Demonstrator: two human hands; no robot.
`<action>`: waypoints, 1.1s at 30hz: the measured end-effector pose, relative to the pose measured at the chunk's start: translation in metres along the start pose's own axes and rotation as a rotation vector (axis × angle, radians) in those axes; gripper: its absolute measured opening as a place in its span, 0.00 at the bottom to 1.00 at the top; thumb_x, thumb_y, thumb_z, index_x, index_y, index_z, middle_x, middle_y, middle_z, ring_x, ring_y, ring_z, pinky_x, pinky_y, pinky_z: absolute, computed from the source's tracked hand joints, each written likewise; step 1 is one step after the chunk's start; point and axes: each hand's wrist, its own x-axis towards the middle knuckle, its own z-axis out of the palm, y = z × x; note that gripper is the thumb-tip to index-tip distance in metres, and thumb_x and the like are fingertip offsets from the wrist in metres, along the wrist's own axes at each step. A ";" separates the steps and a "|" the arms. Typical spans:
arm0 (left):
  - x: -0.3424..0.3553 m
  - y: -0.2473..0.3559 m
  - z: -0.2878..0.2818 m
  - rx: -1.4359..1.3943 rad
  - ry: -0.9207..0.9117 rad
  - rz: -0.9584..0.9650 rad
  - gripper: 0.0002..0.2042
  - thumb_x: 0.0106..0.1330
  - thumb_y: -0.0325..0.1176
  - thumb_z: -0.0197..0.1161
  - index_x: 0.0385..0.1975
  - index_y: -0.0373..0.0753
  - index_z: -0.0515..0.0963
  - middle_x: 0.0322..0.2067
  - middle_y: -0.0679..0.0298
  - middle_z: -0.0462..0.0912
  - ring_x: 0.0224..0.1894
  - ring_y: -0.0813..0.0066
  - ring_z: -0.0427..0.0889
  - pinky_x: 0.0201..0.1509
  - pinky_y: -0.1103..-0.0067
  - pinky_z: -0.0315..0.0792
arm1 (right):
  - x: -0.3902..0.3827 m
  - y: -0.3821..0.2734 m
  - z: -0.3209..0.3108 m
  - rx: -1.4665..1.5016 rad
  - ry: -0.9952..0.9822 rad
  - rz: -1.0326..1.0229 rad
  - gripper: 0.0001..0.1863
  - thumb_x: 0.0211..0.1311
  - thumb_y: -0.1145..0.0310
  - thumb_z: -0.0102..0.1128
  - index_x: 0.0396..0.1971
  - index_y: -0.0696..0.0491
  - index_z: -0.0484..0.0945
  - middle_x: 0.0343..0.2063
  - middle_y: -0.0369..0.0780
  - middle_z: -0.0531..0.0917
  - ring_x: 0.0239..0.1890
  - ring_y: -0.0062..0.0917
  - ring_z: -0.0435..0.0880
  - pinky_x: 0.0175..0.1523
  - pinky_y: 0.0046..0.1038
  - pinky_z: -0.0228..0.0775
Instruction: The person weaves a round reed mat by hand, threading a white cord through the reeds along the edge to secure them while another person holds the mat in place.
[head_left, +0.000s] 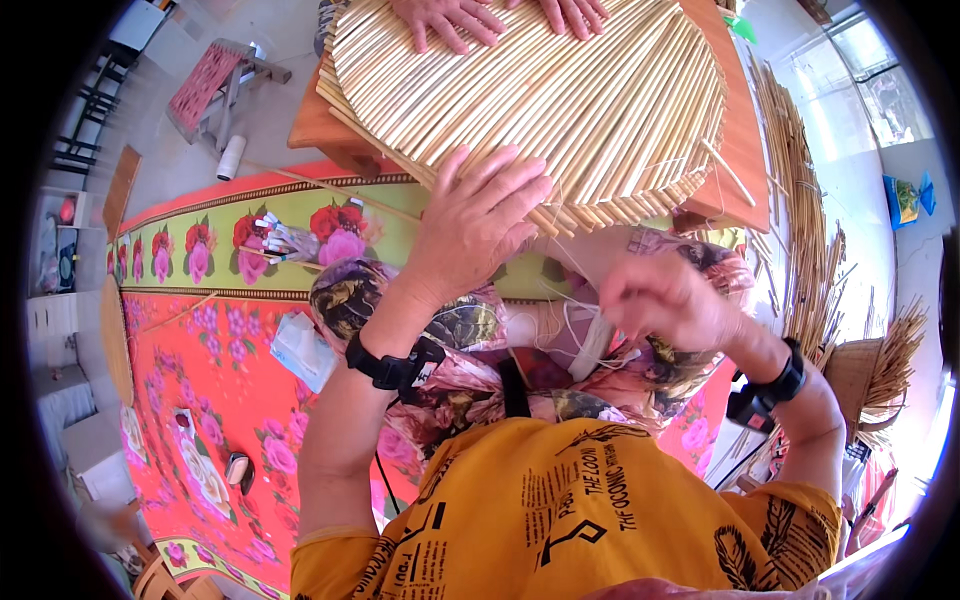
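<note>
A round mat of pale straw stalks [560, 110] lies on a low brown wooden table [742, 160] in front of me. My left hand [485, 215] rests open on its near edge, fingers stretched over the stalks. Off the mat's near right side, my right hand [665, 300] is curled and blurred by motion. A thin white thread [572, 262] runs from the mat's rim towards its pinched fingertips; whether a needle is there is hidden by the blur. Below, a white bundle of thread [592, 345] lies on my lap with loose strands beside it.
Another person's hands [455, 20] lie flat on the mat's far side. Long loose stalks [795, 190] are piled at right, beside a basket of stalks [860, 385]. At left are a stool [212, 85], a white thread spool [231, 158], a tissue pack [302, 348] and a red floral floor covering [170, 340].
</note>
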 end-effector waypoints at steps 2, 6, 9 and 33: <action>0.001 -0.001 0.001 -0.005 0.007 0.012 0.22 0.63 0.37 0.57 0.59 0.46 0.71 0.60 0.68 0.71 0.66 0.66 0.64 0.71 0.61 0.47 | -0.007 0.031 0.027 -0.308 -0.049 -0.242 0.02 0.60 0.76 0.55 0.30 0.57 0.73 0.24 0.38 0.76 0.27 0.27 0.79 0.32 0.27 0.71; -0.001 0.000 0.001 -0.004 0.005 0.016 0.23 0.62 0.36 0.58 0.59 0.46 0.71 0.61 0.68 0.70 0.66 0.66 0.63 0.71 0.61 0.47 | -0.010 0.054 0.049 -0.335 -0.012 -0.218 0.03 0.60 0.74 0.55 0.29 0.57 0.72 0.25 0.42 0.75 0.27 0.38 0.77 0.33 0.35 0.70; -0.003 0.001 0.000 0.004 -0.003 0.009 0.23 0.62 0.36 0.58 0.59 0.45 0.71 0.61 0.68 0.69 0.66 0.66 0.63 0.71 0.60 0.48 | -0.023 0.031 0.038 -0.416 -0.034 -0.266 0.06 0.54 0.76 0.59 0.32 0.56 0.72 0.25 0.41 0.77 0.29 0.37 0.80 0.32 0.34 0.73; 0.013 0.027 0.021 -0.036 -0.065 0.147 0.32 0.56 0.36 0.65 0.62 0.36 0.65 0.65 0.61 0.63 0.69 0.67 0.58 0.73 0.66 0.50 | 0.061 -0.087 -0.105 0.516 0.263 -0.134 0.04 0.69 0.74 0.48 0.34 0.55 0.73 0.17 0.29 0.62 0.18 0.15 0.57 0.25 0.18 0.54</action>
